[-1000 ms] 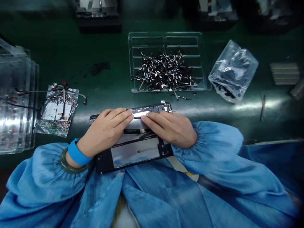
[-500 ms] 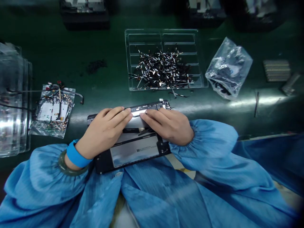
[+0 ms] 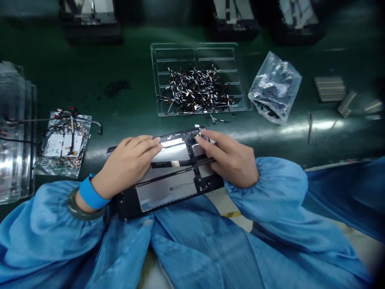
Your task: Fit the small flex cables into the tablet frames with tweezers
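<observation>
Head view: flat black open device chassis with silver panels (image 3: 168,176) lies on the green bench edge against the blue sleeves. Left hand (image 3: 126,166) lies flat on it, fingers together; right hand (image 3: 231,158) presses fingertips at its far corner, nothing pinched. Risk: pressure could slide the chassis or bend a connector. Beyond, clear plastic tray of small black cable parts (image 3: 195,86); the connector itself is hidden.

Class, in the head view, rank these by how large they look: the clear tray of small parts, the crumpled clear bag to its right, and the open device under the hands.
1. open device, nearest the camera, which inflates it
2. clear tray
3. crumpled clear bag
</observation>
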`<state>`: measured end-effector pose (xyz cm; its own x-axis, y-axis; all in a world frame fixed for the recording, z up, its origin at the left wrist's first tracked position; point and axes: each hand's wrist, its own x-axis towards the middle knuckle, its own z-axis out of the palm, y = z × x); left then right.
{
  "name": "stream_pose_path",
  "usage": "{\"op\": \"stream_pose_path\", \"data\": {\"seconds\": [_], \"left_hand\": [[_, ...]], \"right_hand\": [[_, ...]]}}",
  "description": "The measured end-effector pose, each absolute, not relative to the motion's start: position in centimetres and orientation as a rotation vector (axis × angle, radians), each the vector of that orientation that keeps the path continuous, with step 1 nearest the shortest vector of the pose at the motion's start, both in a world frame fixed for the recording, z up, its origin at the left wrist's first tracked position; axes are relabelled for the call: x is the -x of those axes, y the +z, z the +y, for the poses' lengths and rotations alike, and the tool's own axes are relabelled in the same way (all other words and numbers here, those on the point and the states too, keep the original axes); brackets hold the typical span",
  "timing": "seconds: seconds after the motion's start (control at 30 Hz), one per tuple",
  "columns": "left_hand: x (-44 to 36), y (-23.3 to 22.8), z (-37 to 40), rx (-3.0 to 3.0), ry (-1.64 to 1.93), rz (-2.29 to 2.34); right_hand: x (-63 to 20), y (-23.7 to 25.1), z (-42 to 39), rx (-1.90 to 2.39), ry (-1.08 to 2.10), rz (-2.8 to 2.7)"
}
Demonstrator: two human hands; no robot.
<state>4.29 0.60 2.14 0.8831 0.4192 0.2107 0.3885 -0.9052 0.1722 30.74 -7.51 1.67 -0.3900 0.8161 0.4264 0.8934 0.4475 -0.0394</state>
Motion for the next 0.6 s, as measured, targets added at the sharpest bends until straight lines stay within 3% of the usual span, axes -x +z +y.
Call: {"op": "stream_pose_path", "data": {"seconds": [0.13, 0.27, 0.43, 0.6], "left_hand": [[-4.9, 1.7, 1.7, -2.738, 0.391, 0.825], [-5.9, 1.8, 2.3, -2.798, 0.188, 1.014], [-4.6, 4.9, 3.1, -2.287, 0.46, 1.402], [-2.3, 5.9, 5.2, -1.297, 0.718, 1.292]], "right_hand": [[-31.4, 1.0, -9.2, 1.875, 0.025, -1.861], [-31.4, 0.9, -10.1, 2.097, 0.616, -1.57], [-32.0, 1.1, -11.0, 1.878, 1.273, -1.004], [-31.9, 1.1, -11.0, 1.642, 1.499, -0.716]]}}
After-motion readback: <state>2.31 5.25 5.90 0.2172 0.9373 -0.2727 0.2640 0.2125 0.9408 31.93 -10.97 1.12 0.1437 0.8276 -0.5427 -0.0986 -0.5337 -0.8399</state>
